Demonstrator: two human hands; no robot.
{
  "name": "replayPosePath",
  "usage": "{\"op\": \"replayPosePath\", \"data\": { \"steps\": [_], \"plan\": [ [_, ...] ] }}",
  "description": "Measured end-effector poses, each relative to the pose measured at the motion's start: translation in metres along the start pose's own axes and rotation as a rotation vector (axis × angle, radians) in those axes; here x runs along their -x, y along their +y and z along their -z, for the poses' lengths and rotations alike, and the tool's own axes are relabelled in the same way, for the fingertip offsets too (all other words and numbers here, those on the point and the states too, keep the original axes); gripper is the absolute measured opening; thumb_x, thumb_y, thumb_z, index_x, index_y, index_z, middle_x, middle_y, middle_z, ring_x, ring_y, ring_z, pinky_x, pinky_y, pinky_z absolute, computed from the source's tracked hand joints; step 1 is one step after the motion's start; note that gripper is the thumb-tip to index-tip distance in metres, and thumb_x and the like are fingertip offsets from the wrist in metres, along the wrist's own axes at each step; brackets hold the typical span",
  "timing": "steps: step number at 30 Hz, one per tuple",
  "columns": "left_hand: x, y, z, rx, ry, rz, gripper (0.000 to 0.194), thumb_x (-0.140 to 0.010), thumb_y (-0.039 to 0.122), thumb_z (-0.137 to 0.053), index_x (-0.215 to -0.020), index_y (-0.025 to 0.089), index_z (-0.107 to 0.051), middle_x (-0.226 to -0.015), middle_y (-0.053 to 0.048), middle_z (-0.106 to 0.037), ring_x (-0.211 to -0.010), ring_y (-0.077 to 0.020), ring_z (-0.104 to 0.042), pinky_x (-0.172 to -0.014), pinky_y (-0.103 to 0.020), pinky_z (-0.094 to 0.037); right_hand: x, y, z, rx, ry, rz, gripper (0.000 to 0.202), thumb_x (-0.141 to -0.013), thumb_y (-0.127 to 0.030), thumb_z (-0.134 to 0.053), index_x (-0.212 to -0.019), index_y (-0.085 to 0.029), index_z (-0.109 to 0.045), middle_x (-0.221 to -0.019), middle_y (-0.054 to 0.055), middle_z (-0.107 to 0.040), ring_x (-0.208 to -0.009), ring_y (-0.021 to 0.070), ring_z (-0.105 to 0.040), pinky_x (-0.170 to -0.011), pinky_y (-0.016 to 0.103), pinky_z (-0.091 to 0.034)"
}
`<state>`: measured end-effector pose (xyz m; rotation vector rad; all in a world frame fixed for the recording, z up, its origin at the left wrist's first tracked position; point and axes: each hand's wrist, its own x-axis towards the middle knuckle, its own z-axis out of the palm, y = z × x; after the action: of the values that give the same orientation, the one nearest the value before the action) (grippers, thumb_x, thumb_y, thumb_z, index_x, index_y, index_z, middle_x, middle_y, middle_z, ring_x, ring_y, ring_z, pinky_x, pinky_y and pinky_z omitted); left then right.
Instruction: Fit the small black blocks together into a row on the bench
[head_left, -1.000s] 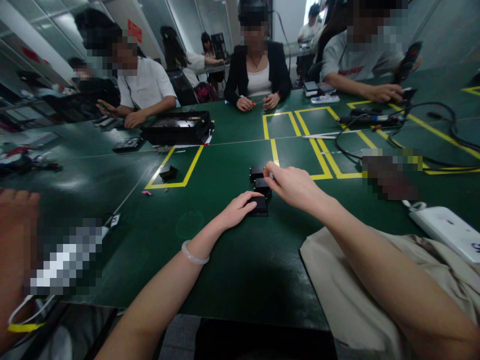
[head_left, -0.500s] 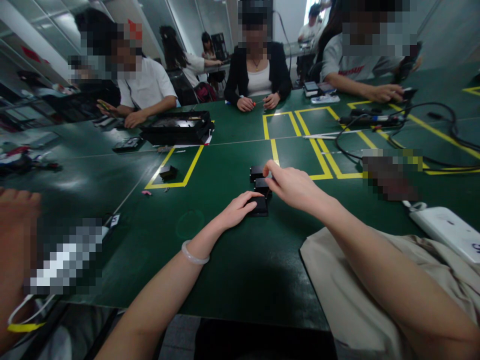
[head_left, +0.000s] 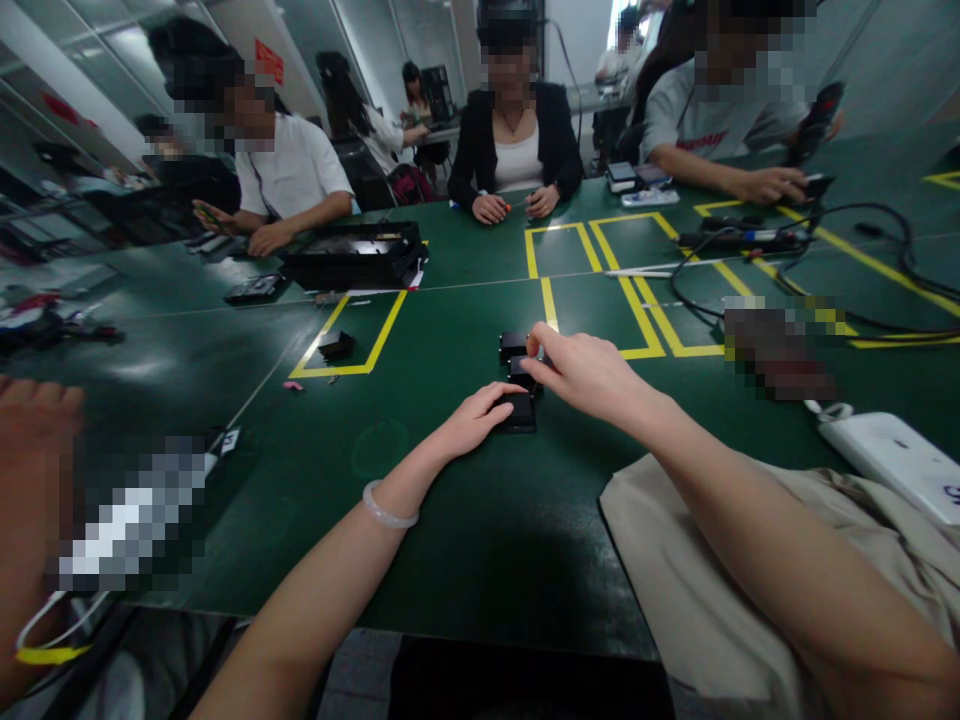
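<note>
Small black boxes stand in a short row on the green table. My left hand (head_left: pixel 480 418) has its fingers on the nearest black box (head_left: pixel 517 412), thumb and fingertips gripping it. Behind it is a middle black box (head_left: pixel 520 372), with the farthest black box (head_left: pixel 512 344) beyond. My right hand (head_left: pixel 581 368) is at the right side of the row, thumb and index finger bent together in a pinch over the middle box; what it pinches is too small to make out.
Beige cloth (head_left: pixel 675 560) and a white power bank (head_left: pixel 892 465) lie to the right. Black trays (head_left: pixel 352 258) and a small black piece (head_left: pixel 336 346) are at the left. Cables (head_left: pixel 862 330) run at the right. People sit across the table (head_left: pixel 465 530); another person's hand is at the left edge.
My right thumb and index finger have shifted slightly at the middle box. My left hand stays in place on the nearest box.
</note>
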<state>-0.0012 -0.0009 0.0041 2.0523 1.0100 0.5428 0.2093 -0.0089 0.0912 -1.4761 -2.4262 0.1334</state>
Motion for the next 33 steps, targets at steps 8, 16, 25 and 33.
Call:
{"op": "replayPosePath", "data": {
  "steps": [8,16,25,33],
  "plan": [
    [0.0,-0.0008,0.0005,-0.004,0.001,-0.006,0.036,-0.096,0.036,-0.041,-0.125,0.02,-0.054,-0.124,-0.008,-0.058,-0.117,-0.0244,-0.053,-0.105,-0.038,-0.036,-0.0001,0.0012,0.0001,-0.03,0.0,0.014,0.022,-0.093,-0.03,-0.038,-0.111,-0.022,-0.048,-0.081,0.002,-0.068,-0.066,0.0173,-0.058,-0.052,0.026,-0.023],
    [0.0005,0.0006,0.0005,-0.009,0.003,0.011,0.036,-0.096,0.034,-0.041,-0.125,0.019,-0.054,-0.123,-0.008,-0.059,-0.116,-0.0244,-0.053,-0.104,-0.038,-0.037,-0.0001,0.0015,-0.0002,0.021,-0.003,0.001,0.023,-0.095,-0.032,-0.035,-0.108,-0.022,-0.05,-0.079,0.003,-0.067,-0.064,0.0173,-0.058,-0.051,0.026,-0.022],
    [0.0,-0.0029,-0.0003,-0.019,0.004,-0.003,0.037,-0.096,0.036,-0.041,-0.126,0.02,-0.054,-0.123,-0.008,-0.058,-0.115,-0.024,-0.053,-0.102,-0.038,-0.037,-0.0008,0.0,0.0007,0.065,-0.018,-0.013,0.026,-0.096,-0.04,-0.035,-0.101,-0.022,-0.054,-0.079,0.004,-0.068,-0.067,0.0192,-0.06,-0.051,0.027,-0.02],
    [0.0002,-0.001,0.0005,-0.02,-0.002,-0.003,0.036,-0.096,0.037,-0.04,-0.126,0.02,-0.054,-0.124,-0.007,-0.058,-0.116,-0.0238,-0.053,-0.103,-0.037,-0.037,0.0011,-0.001,0.0019,0.021,0.0,0.006,0.024,-0.094,-0.034,-0.039,-0.111,-0.022,-0.05,-0.082,0.004,-0.069,-0.067,0.0179,-0.06,-0.052,0.026,-0.022]
  ]
}}
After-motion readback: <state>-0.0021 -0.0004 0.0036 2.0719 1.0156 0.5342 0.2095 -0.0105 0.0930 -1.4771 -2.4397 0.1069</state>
